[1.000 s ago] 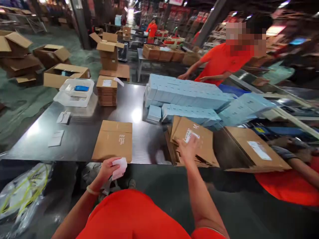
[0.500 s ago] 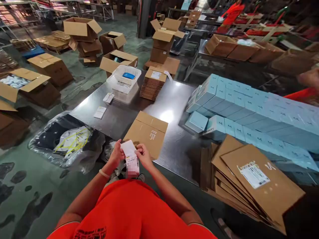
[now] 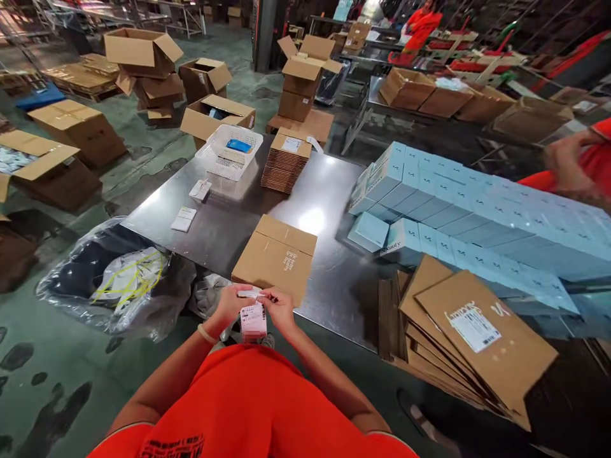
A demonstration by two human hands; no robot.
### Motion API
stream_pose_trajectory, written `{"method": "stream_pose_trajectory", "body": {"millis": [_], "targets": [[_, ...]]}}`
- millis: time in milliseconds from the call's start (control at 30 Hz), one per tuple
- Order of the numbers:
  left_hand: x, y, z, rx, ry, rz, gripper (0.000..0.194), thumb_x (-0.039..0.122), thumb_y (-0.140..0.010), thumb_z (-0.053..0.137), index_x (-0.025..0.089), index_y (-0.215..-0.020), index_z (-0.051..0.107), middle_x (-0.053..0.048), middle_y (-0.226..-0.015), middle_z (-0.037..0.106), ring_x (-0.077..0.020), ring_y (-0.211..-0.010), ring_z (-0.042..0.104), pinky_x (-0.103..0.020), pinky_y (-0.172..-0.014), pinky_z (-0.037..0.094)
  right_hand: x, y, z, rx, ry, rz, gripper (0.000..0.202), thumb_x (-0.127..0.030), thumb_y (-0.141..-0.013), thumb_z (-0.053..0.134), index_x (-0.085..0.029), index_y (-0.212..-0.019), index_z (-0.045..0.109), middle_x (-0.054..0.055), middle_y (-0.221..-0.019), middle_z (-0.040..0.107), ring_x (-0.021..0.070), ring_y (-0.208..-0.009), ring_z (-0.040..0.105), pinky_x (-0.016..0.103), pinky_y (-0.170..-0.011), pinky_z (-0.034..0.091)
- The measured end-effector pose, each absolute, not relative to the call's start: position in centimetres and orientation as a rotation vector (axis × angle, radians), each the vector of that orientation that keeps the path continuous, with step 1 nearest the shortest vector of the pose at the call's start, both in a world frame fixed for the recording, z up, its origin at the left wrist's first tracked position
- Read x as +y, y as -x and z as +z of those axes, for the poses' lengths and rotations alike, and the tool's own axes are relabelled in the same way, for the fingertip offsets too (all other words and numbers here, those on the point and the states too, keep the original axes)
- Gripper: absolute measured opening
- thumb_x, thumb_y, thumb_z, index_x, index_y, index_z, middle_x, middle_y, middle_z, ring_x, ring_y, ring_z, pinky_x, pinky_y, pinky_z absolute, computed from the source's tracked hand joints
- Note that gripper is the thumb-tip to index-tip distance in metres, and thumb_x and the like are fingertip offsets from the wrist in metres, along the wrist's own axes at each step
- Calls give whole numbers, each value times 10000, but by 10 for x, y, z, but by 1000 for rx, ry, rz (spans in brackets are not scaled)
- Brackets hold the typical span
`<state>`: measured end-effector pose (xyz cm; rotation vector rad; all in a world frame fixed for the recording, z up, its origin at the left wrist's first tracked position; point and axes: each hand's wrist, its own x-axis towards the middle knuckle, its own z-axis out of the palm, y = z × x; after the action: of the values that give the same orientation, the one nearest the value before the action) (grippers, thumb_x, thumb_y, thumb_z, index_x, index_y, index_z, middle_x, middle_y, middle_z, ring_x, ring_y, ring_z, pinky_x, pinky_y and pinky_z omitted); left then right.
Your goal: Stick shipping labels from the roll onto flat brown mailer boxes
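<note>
Pinching label strip (image 3: 252, 318) near table edge (image 3: 334, 321)

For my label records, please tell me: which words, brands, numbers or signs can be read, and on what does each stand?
"eauty": end of a front blue box; any first letter is unclear.
"Be": seems to start white lines on the middle carton; the rest is too small.
Too small or blurred: print on the held label, shirt, right carton, rear stack and blue box tops.
</note>
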<state>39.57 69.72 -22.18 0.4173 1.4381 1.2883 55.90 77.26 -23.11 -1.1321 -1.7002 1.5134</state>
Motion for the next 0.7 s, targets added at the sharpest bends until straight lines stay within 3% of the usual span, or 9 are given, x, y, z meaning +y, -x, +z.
{"method": "stream_pose_trajectory", "body": {"millis": [233, 433, 500, 567, 633, 700], "targets": [[695, -397, -236, 1215, -394, 926, 549, 417, -448, 1025, 115, -854, 811, -141, -834, 820, -255, -727, 750, -355, -696, 578, 823, -564, -224, -1813, 1243, 1064, 133, -284, -807, 665, -246, -680, 651, 80, -1009, 742, 267, -1057, 668, 393, -942, 530], [689, -406, -270, 1292, -365, 804, 699, 614, -379, 1012, 153, -827, 737, -96, -755, 773, -249, -732, 750, -384, -768, 598, 927, -548, -218, -1912, 1659, 806, 113, -272, -836, 636, -216, -742, 663, 96, -1084, 691, 257, -1067, 640, 399, -1022, 503], [680, -404, -281, 1301, -402, 780, 757, 753, -415, 950, 154, -834, 752, -116, -793, 781, -259, -746, 748, -398, -772, 603, 936, -543, -220, -2009, 1751, 738, 131, -264, -866, 631, -191, -887, 738, 125, -1177, 685, 281, -1149, 635, 417, -1068, 485], [667, -398, -288, 1332, -443, 774, 792, 888, -512, 827, 161, -821, 773, -131, -808, 782, -283, -780, 748, -410, -768, 602, 930, -537, -225, -2044, 1830, 609, 345, -255, -880, 659, -164, -1202, 746, 187, -1377, 640, 339, -1320, 580, 467, -1144, 440], [655, -387, -291, 1458, -537, 802, 773, 939, -641, 688, 179, -755, 768, -121, -746, 754, -303, -785, 735, -412, -742, 588, 912, -529, -231, -2045, 1850, 444, 661, -276, -897, 689, -143, -1532, 562, 247, -1626, 471, 406, -1518, 422, 529, -1224, 362], [650, -373, -288, 1643, -687, 860, 683, 867, -740, 640, 194, -657, 729, -93, -648, 691, -307, -739, 710, -406, -709, 564, 892, -516, -239, -2162, 1737, 375, 833, -340, -938, 672, -98, -1671, 360, 269, -1755, 298, 417, -1631, 256, 559, -1283, 280]]}}
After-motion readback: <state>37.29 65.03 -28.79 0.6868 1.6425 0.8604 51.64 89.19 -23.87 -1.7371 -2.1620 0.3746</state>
